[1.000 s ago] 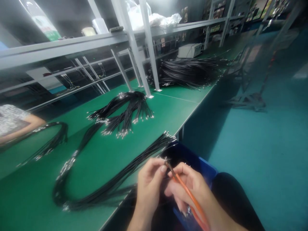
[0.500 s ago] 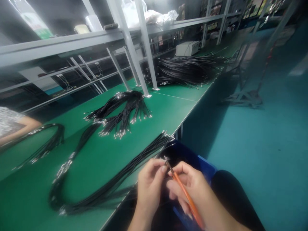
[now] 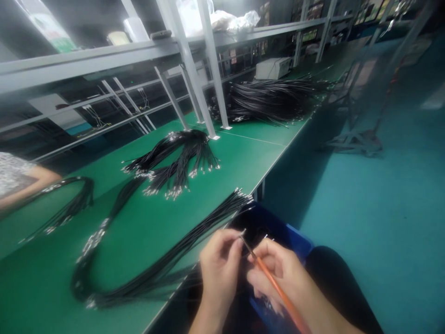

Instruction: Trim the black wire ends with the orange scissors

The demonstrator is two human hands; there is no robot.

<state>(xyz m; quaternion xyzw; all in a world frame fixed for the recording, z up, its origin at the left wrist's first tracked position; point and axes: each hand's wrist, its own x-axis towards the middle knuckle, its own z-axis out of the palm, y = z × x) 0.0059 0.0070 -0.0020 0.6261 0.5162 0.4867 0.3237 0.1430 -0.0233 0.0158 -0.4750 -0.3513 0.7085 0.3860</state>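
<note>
My left hand (image 3: 220,260) pinches a small metallic cable end (image 3: 242,233) between thumb and forefinger. In my right hand (image 3: 278,269) is a slim tool with an orange handle (image 3: 280,290); its thin dark tip reaches the cable end at my left fingertips. Both hands are over a dark blue bin (image 3: 301,239) beside the table edge. A long bundle of black cables (image 3: 167,255) curves over the green table (image 3: 139,250), its metal-tipped ends lying at the edge just above my left hand.
More black cables (image 3: 187,153) lie mid-table, and a big pile (image 3: 274,99) sits farther back. Metal posts (image 3: 194,79) carry a shelf (image 3: 86,60) over the table. Another person's arm (image 3: 41,178) rests at the left. A metal stand (image 3: 358,141) is on the floor.
My right hand has moved slightly right and down with the orange tool, away from my left fingers. The tool's tip, which looked forked before, now looks like a thin rod.
</note>
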